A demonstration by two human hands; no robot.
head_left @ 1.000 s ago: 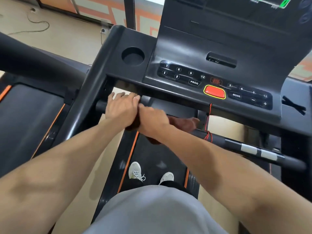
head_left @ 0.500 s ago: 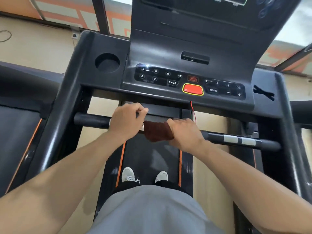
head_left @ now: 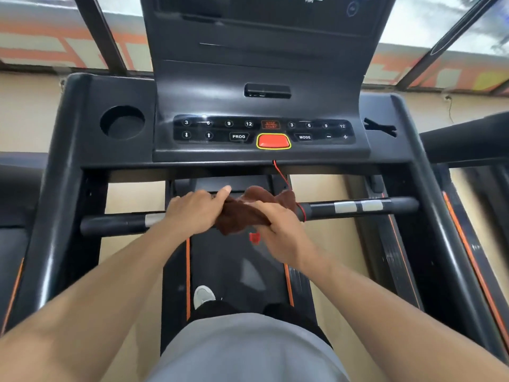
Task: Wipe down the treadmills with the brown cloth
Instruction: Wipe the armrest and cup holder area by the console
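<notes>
The treadmill [head_left: 82,150] fills the view, its handlebar [head_left: 358,207] running crosswise under both hands. Bunched on that bar sits the brown cloth [head_left: 242,213] — right hand [head_left: 278,232] curled over its near edge, left hand [head_left: 195,212] pinching the other end. Unwiped bar stretches off beyond the right hand — that hand looks better placed.

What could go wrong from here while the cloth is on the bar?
1. The red cord hangs from under the console to the bar, right beside the cloth. A wipe to the right could snag it and perhaps pull it loose.
2. The cloth is bunched between the left hand and the right hand, so part of the bar may go unwiped.
</notes>
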